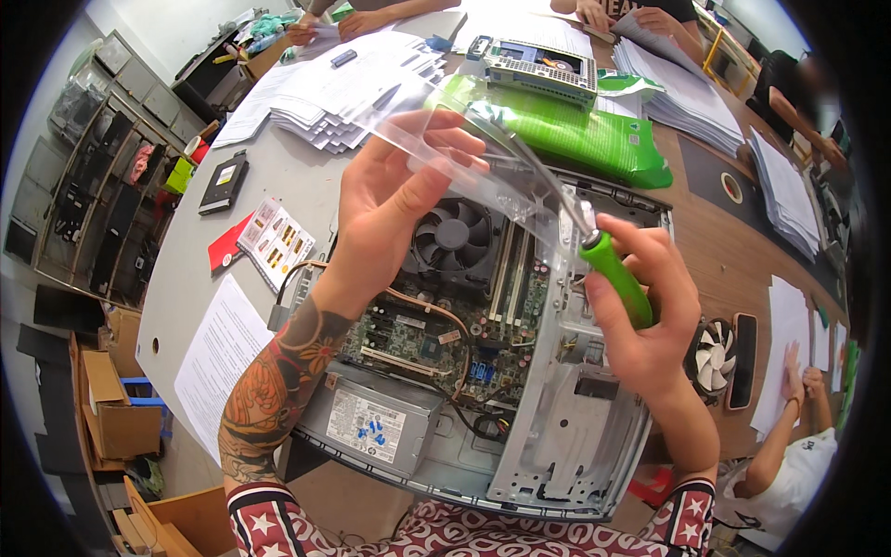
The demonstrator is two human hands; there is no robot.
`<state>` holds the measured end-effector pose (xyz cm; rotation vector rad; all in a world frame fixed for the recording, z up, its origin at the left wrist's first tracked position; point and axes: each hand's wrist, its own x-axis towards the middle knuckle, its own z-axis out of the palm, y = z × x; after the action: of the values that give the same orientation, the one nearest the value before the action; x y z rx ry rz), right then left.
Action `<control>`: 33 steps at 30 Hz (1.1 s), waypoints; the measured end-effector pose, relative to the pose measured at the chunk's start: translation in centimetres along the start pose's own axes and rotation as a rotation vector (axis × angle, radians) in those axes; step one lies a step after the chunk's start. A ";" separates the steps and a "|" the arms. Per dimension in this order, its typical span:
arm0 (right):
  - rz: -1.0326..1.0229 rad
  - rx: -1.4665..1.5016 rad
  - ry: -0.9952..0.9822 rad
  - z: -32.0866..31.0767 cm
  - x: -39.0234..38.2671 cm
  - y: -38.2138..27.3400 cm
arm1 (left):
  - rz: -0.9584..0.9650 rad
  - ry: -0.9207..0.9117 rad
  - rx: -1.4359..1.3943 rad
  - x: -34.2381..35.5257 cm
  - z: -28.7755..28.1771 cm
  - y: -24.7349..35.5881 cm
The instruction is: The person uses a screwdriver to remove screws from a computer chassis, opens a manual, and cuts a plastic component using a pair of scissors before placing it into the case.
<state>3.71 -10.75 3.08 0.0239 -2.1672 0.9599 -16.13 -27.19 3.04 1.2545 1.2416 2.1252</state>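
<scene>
My right hand is closed round the green handle of a screwdriver. Its metal shaft slants up and to the left, away from me. My left hand grips a clear plastic sleeve, which stretches across to the screwdriver; whether the shaft lies inside or behind it I cannot tell. Both hands are raised above an open desktop computer case. Inside the case are a black cooling fan, a green motherboard and a silver power supply.
Beyond the case lie a green plastic package and a metal drive cage. Paper stacks cover the far table. A black drive sits left; a loose fan and phone sit right. Other people work around the table.
</scene>
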 end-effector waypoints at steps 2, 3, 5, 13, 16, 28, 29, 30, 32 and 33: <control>0.179 0.111 0.069 0.0 -0.2 -0.2 | 0.007 0.006 0.015 0.1 0.1 0.2; 0.129 0.051 0.022 -0.1 -0.1 0.2 | 0.018 0.014 0.028 0.2 0.1 0.3; 0.102 0.050 -0.056 0.4 -0.3 0.8 | 0.000 0.024 0.104 0.3 0.1 0.5; 0.126 0.121 -0.088 0.7 -0.6 0.8 | -0.005 0.025 0.136 0.1 -0.4 0.7; 0.152 0.126 -0.110 0.9 -0.6 0.5 | -0.012 0.140 0.239 -0.1 0.5 1.2; 0.503 0.270 0.081 -2.2 1.7 -0.2 | 0.464 0.112 1.100 1.1 -0.9 1.1; 0.506 0.262 0.083 -3.0 2.2 -0.2 | 0.426 0.077 1.157 1.0 -0.6 1.6; 0.439 0.195 0.125 -3.9 2.4 -0.1 | 0.386 0.042 1.214 0.8 -0.3 1.8; 0.367 0.121 0.164 -6.3 2.7 -0.3 | 0.382 -0.051 1.195 0.7 0.6 1.3; 0.320 0.073 0.230 -7.6 2.8 -0.3 | 0.377 -0.147 1.188 0.6 1.1 1.1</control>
<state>6.61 -5.34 8.35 -0.3906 -1.9556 1.1594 -15.43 -26.84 4.47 2.1519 2.4757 1.3327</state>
